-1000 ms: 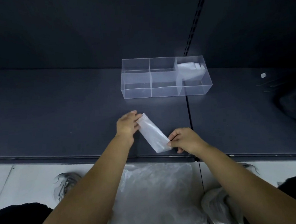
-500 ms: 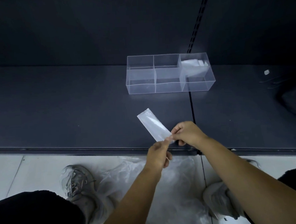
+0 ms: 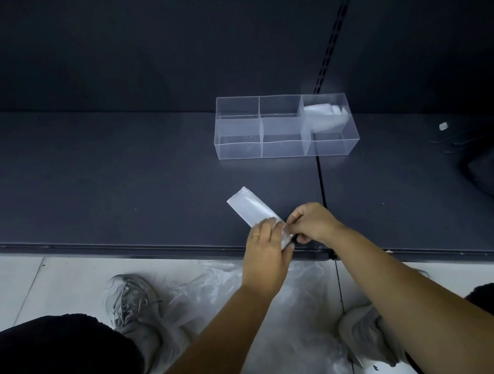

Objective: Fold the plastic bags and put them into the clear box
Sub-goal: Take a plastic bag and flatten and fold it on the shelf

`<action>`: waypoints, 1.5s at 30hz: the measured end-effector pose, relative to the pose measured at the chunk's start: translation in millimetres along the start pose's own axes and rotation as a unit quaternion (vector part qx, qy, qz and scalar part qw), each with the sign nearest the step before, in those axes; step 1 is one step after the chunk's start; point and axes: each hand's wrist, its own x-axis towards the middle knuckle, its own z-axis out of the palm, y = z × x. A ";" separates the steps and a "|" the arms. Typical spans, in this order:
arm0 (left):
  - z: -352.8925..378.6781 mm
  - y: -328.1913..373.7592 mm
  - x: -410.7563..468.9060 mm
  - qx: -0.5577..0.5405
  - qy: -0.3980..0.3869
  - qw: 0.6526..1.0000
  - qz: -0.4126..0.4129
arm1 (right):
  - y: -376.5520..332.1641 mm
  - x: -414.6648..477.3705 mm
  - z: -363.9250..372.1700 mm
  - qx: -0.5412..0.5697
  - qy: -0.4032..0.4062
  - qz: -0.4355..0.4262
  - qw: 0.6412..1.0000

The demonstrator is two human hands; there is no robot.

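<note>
A plastic bag folded into a long narrow strip (image 3: pixel 250 208) lies slanted on the dark shelf (image 3: pixel 123 171), near its front edge. My left hand (image 3: pixel 268 247) and my right hand (image 3: pixel 311 222) both pinch the strip's near end, where it is bent over. The far end rests free on the shelf. The clear box (image 3: pixel 239 151) with three compartments stands further back. A folded bag (image 3: pixel 324 117) sits in its right compartment; the left and middle compartments hold nothing.
A heap of loose plastic bags (image 3: pixel 276 315) lies on the pale floor below the shelf, between my two grey shoes (image 3: pixel 137 312). A dark object (image 3: pixel 491 174) sits at the shelf's right edge. A small white scrap (image 3: pixel 443 126) lies right of the box.
My left hand left the strip's far end and came to the near end beside my right hand. Both hands now pinch that end, which has started to bend over.
</note>
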 end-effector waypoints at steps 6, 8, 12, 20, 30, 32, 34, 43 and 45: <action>11.5 -21.7 -12.9 0.056 -0.050 0.997 0.020 | 0.7 1.4 0.2 0.002 0.001 0.012 1.000; 8.4 -23.4 -10.6 0.029 -0.044 0.999 0.011 | 0.6 -1.6 -2.3 0.037 -0.005 0.028 0.999; 0.3 -24.1 -1.8 0.002 0.032 0.999 0.019 | -2.8 -10.4 -13.3 0.153 -0.051 0.054 0.985; -21.8 -31.0 15.3 0.014 -0.008 0.998 -0.057 | -24.1 -9.1 -26.5 -0.052 -0.134 -0.135 0.980; -37.5 -47.0 50.9 -0.044 -0.074 0.991 -0.103 | -27.3 18.4 7.5 0.009 -0.083 -0.153 0.985; -39.4 -51.9 62.4 -0.094 -0.080 0.982 -0.146 | -26.6 24.1 13.0 0.017 -0.033 -0.137 0.990; -40.7 -57.1 74.6 -0.211 -0.089 0.948 -0.223 | -27.2 28.7 19.0 0.018 0.004 -0.121 0.992; -39.8 -62.3 86.2 -0.225 0.008 0.920 -0.320 | -36.6 38.3 37.5 -0.054 0.111 -0.090 0.988; -36.0 -63.6 72.4 -0.078 0.080 0.963 -0.245 | -39.8 36.8 40.4 -0.089 0.127 -0.093 0.983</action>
